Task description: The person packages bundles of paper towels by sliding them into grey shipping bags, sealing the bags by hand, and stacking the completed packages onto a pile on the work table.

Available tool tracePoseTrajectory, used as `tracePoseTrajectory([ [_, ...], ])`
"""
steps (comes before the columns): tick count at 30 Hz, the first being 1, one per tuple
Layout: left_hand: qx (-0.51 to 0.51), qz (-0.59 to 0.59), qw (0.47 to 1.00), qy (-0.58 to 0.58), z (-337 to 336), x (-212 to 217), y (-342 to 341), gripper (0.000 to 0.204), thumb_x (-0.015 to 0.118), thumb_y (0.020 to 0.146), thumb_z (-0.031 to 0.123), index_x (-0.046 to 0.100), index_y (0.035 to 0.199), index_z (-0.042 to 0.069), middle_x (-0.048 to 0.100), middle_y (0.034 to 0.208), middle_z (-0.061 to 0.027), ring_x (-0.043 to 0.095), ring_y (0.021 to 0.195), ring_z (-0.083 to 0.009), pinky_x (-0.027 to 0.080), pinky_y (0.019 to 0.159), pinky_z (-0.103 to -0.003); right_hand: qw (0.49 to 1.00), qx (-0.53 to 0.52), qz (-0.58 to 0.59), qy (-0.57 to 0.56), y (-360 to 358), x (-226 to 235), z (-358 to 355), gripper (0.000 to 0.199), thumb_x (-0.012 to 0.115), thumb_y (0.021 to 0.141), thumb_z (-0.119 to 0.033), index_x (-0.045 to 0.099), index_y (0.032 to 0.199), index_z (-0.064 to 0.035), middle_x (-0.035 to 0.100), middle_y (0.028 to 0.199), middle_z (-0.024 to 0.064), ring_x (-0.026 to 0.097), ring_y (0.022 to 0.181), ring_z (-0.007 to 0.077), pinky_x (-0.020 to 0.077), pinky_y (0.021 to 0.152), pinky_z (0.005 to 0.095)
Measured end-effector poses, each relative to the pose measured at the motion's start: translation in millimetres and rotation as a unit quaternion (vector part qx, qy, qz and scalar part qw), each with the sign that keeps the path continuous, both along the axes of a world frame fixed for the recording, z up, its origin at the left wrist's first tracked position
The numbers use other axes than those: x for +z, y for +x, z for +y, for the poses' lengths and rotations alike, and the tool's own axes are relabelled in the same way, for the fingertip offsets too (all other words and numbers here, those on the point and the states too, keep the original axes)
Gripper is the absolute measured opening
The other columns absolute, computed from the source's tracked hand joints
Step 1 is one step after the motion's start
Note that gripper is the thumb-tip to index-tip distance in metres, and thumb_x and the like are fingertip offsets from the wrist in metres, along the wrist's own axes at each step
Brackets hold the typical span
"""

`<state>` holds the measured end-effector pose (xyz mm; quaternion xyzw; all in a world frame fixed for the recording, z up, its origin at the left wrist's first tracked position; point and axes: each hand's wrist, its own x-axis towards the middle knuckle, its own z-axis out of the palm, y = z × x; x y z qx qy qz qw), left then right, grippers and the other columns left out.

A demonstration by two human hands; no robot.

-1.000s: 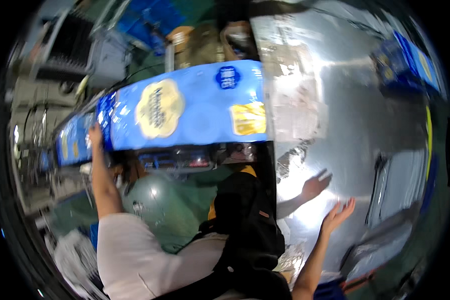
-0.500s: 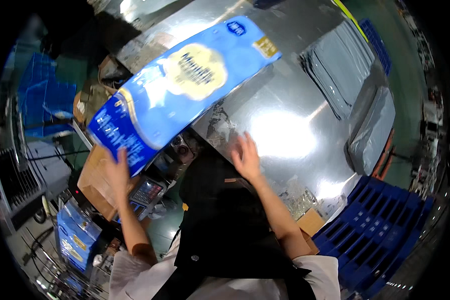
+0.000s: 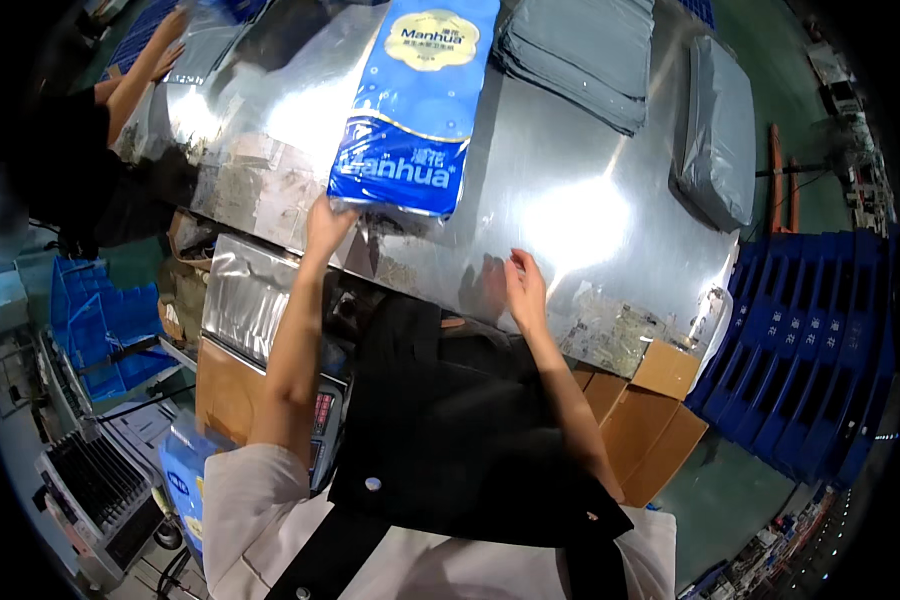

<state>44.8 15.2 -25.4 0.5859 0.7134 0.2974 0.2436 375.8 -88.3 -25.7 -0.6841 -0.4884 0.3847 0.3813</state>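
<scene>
- The blue tissue pack (image 3: 412,110) is pinched at its near end by the left hand (image 3: 327,222), lying lengthwise on the tabletop (image 3: 570,200).
- The right hand (image 3: 523,290) is laid open at the near edge, holding nothing.

A single head-worn fisheye camera is looking steeply down from above the person's chest, facing forward across the near edge of a shiny metal table (image 3: 570,200) that is filling the upper middle of the view. It is sitting close enough that both forearms are rising from the lower edge, and straight lines such as the table's edges are bending toward the dark round rim. No second view is sharing the scene.
</scene>
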Motion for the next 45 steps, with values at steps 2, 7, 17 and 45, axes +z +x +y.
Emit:
tracePoseTrajectory([
  [2, 0.009, 0.016, 1.0, -0.02, -0.2, 1.0, 5.1, 0.027, 0.066, 0.064, 0.018, 0.061, 0.083, 0.0, 0.061, 0.083, -0.0212, 0.058, 0.08, -0.0353, 0.044, 0.074, -0.038, 0.997, 0.064, 0.015, -0.03, 0.1, 4.8, 14.5, 0.04, 0.052, 0.083, -0.024, 0.047, 0.112, 0.0037, 0.058, 0.099, 0.0188, 0.056, 0.092, 0.029, 0.0439, 0.079, 0.0342],
  [7, -0.109, -0.018, 0.993, 0.033, -27.1, 27.3, 23.6, 0.013, 0.067, 0.063, 0.011, 0.059, 0.067, 0.0, 0.061, 0.074, -0.0149, 0.056, 0.077, -0.03, 0.043, 0.071, -0.035, 0.975, 0.041, 0.18, -0.12, -8.0, 24.7, 79.8, 0.049, 0.06, 0.078, -0.036, 0.05, 0.111, -0.0008, 0.058, 0.096, 0.0101, 0.053, 0.088, 0.017, 0.0423, 0.074, 0.029],
  [17, 0.002, -0.622, 0.781, 0.054, -20.3, 82.7, 42.6, 0.064, 0.026, 0.089, 0.053, 0.049, 0.109, -0.003, 0.056, 0.097, -0.0192, 0.054, 0.089, -0.0211, 0.045, 0.079, -0.034, 0.866, 0.131, 0.419, -0.238, 22.1, 143.5, 86.1, 0.058, 0.062, 0.069, -0.036, 0.046, 0.115, -0.004, 0.052, 0.105, 0.0115, 0.05, 0.095, 0.0244, 0.042, 0.079, 0.037],
  [45, -0.245, 0.031, 0.969, 0.003, 360.7, -5.9, 294.2, 0.017, 0.055, 0.068, 0.009, 0.061, 0.083, 0.002, 0.062, 0.081, -0.0132, 0.059, 0.077, -0.0295, 0.048, 0.068, -0.035, 0.882, -0.063, -0.423, 0.198, 242.3, 40.1, 360.5, 0.058, 0.054, 0.081, -0.03, 0.036, 0.12, 0.0092, 0.037, 0.123, 0.0283, 0.031, 0.116, 0.0428, 0.0225, 0.098, 0.0467],
])
